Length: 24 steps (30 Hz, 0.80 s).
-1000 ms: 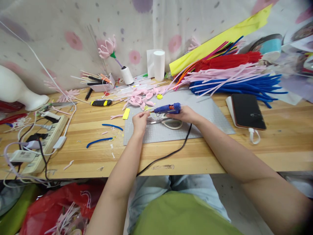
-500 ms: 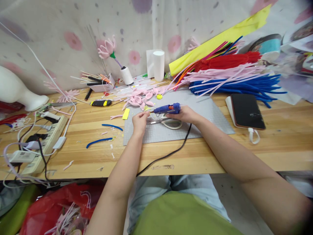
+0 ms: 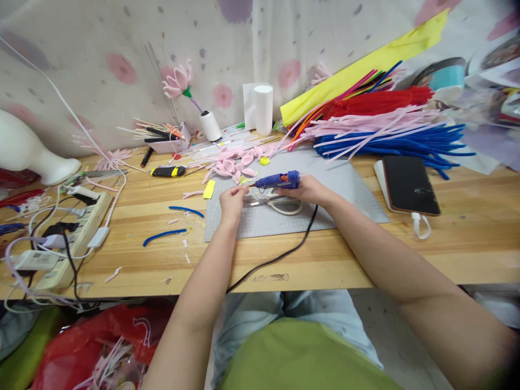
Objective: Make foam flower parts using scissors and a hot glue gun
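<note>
I had my right grip (image 3: 309, 190) wrapped around the blue plastic glue gun (image 3: 278, 180), over the grey gridded mat (image 3: 353, 187) on the pale wooden surface (image 3: 341, 260). Left grip (image 3: 231, 203) was at its nozzle; whether closed, I couldn't tell. White-handled metal scissors (image 3: 299, 207) crowded the gun; pink fuzzy petals (image 3: 231, 164) lay behind.

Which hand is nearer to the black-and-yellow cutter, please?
Left: the left hand is right of the cutter; the right hand, holding the blue glue gun, is farther right.
</note>
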Tool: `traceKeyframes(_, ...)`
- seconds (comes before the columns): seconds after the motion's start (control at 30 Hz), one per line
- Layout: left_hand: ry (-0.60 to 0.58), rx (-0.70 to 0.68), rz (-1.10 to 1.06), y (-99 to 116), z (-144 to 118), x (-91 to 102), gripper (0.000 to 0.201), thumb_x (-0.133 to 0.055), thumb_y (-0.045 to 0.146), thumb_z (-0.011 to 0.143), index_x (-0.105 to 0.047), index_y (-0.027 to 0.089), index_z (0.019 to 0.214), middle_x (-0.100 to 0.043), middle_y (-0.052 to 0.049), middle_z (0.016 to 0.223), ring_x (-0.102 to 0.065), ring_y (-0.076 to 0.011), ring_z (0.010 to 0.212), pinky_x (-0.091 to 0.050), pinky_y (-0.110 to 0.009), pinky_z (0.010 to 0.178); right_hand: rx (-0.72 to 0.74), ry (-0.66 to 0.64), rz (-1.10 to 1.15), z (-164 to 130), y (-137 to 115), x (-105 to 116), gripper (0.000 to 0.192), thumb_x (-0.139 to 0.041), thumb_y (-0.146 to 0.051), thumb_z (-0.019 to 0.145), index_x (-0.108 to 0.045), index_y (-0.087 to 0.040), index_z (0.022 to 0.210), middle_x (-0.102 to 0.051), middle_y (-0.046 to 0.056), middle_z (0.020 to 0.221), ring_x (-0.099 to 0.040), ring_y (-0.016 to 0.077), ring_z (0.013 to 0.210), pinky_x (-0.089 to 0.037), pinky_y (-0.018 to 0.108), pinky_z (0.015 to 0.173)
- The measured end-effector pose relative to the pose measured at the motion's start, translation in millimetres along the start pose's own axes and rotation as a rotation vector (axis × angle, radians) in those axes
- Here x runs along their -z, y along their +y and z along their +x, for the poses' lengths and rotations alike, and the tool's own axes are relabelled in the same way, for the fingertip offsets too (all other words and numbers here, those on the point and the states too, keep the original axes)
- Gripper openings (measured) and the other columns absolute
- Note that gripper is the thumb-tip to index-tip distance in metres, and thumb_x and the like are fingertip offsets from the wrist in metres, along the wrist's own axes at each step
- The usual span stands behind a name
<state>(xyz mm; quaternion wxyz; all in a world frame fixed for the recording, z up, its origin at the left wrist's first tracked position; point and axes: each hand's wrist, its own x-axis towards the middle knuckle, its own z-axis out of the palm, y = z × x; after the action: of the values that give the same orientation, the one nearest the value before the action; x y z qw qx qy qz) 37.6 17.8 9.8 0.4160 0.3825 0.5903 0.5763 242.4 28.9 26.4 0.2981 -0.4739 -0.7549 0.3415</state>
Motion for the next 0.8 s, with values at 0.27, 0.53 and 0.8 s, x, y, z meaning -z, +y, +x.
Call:
traceKeyframes(0.27,0.004,0.014,-0.016,2,-1,-0.1,0.011,-0.069,0.024,0.060,-0.067,0.014,0.055,-0.064,-0.002,0.060,-0.056,-0.0132,0.067,-0.040,-0.024,0.065,0.009,-0.030,0.006,0,0,0,0.044,-0.062,-0.055,0.065,-0.072,-0.018,0.086,-0.068,0.002,0.074,-0.060,0.0183,0.070,-0.045,0.027,0.066)
traceKeyframes(0.53,0.007,0.086,-0.144,4,2,2.1,0.009,-0.069,0.022,0.061,-0.067,0.014,0.059,-0.061,0.000,0.059,-0.052,-0.0087,0.060,-0.039,-0.022,0.062,-0.044,0.052,0.141,-2,2,15,0.046,-0.068,-0.056,0.059,-0.067,-0.015,0.082,-0.061,0.002,0.068,-0.052,0.0140,0.062,-0.043,0.027,0.059)
traceKeyframes(0.8,-0.067,0.189,-0.395,5,3,2.7,0.012,-0.074,0.022,0.059,-0.068,0.013,0.064,-0.063,0.000,0.064,-0.051,-0.0052,0.060,-0.039,-0.019,0.063,-0.274,0.413,0.277,-4,21,34,0.044,-0.071,-0.055,0.055,-0.061,-0.016,0.074,-0.051,-0.002,0.055,-0.039,0.0076,0.047,-0.033,0.024,0.045)
